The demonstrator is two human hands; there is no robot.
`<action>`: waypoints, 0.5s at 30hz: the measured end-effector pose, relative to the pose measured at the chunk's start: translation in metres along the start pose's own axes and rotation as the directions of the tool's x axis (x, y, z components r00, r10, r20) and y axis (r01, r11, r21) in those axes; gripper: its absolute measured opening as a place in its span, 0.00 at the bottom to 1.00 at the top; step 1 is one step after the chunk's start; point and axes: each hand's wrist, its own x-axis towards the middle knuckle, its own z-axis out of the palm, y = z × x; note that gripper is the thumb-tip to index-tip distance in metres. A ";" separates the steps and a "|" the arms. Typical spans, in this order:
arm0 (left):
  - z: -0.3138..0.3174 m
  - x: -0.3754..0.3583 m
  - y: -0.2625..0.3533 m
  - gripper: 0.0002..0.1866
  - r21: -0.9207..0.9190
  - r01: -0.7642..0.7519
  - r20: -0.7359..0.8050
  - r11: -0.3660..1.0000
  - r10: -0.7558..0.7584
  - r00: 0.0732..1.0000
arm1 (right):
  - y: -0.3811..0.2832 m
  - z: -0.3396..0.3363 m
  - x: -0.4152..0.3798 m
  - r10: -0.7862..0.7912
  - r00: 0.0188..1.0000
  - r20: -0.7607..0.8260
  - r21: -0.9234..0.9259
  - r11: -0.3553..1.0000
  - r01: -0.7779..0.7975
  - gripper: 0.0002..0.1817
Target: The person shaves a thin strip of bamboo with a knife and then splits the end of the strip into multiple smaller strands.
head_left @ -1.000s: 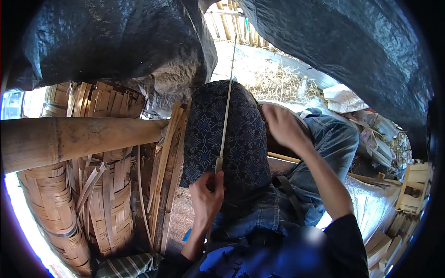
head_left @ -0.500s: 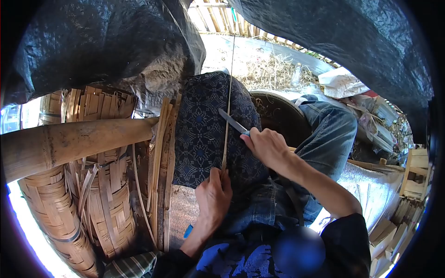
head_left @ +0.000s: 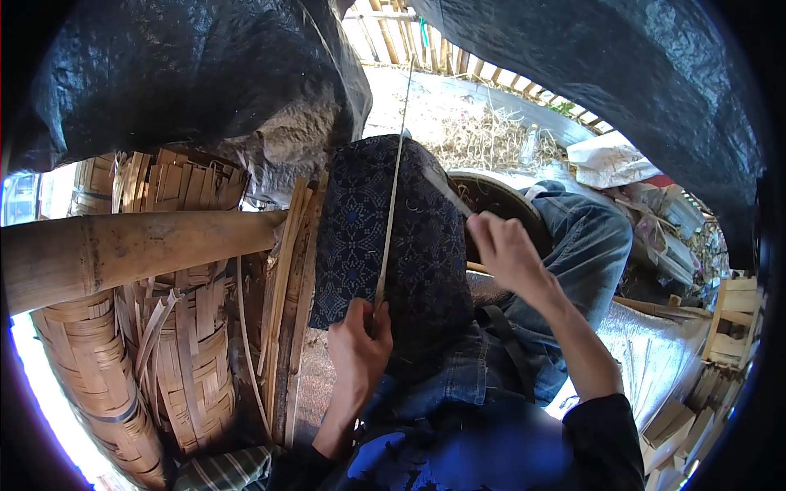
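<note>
My left hand [head_left: 360,340] pinches the near end of a long thin bamboo strip [head_left: 392,209]. The strip runs away from me over a dark blue patterned cloth [head_left: 352,221] spread across my leg. Its far end reaches past the cloth toward the bright ground. My right hand [head_left: 506,250] is closed round the handle of a knife [head_left: 446,191], whose blade is blurred and points up and left. The blade is apart from the strip, to its right, above the cloth. The handle is mostly hidden in my fingers.
Woven bamboo rolls [head_left: 176,360] stand at the left, crossed by a thick bamboo pole [head_left: 139,250]. Dark plastic sheeting [head_left: 188,74] hangs overhead. A dark round basin [head_left: 491,200] sits beyond my jeans leg. Wood pieces [head_left: 729,319] lie at the far right.
My right hand has moved right with the knife, and the blade has come away from the strip. My left hand has shifted slightly left with the strip's near end.
</note>
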 end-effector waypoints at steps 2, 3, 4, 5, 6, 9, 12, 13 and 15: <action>0.005 0.000 -0.004 0.09 0.068 -0.150 -0.012 0.986 0.151 0.988 | -0.020 0.013 -0.017 -0.171 0.977 0.127 -0.027 0.984 0.176 0.19; 0.007 -0.001 -0.005 0.09 0.071 -0.155 -0.001 0.985 0.156 0.988 | -0.024 0.022 -0.023 -0.245 0.962 0.120 -0.053 0.966 0.253 0.20; 0.009 -0.001 -0.005 0.09 0.114 -0.174 0.014 0.978 0.173 0.985 | -0.028 0.029 -0.026 -0.320 0.940 0.116 -0.082 0.940 0.330 0.20; 0.010 -0.001 -0.005 0.08 0.155 -0.191 0.025 0.969 0.189 0.982 | -0.032 0.030 -0.026 -0.250 0.940 0.231 -0.113 0.953 0.281 0.21; 0.011 -0.001 -0.005 0.08 0.153 -0.192 0.027 0.969 0.190 0.981 | -0.033 0.031 -0.026 -0.248 0.941 0.230 -0.115 0.953 0.279 0.21; 0.014 -0.005 -0.004 0.09 0.241 -0.198 0.065 0.950 0.188 0.980 | -0.035 0.034 -0.022 -0.219 0.929 0.298 -0.192 0.940 0.283 0.23; 0.016 -0.009 -0.004 0.09 0.232 -0.276 0.067 0.933 0.267 0.961 | -0.035 0.035 -0.011 -0.119 0.960 0.254 -0.264 0.946 0.187 0.21; 0.017 -0.010 -0.005 0.09 0.228 -0.256 0.067 0.939 0.248 0.967 | -0.029 0.036 -0.004 -0.135 0.961 0.240 -0.262 0.945 0.198 0.21; 0.017 -0.012 -0.005 0.09 0.224 -0.241 0.068 0.944 0.232 0.970 | -0.023 0.037 0.010 -0.130 0.966 0.225 -0.267 0.945 0.189 0.22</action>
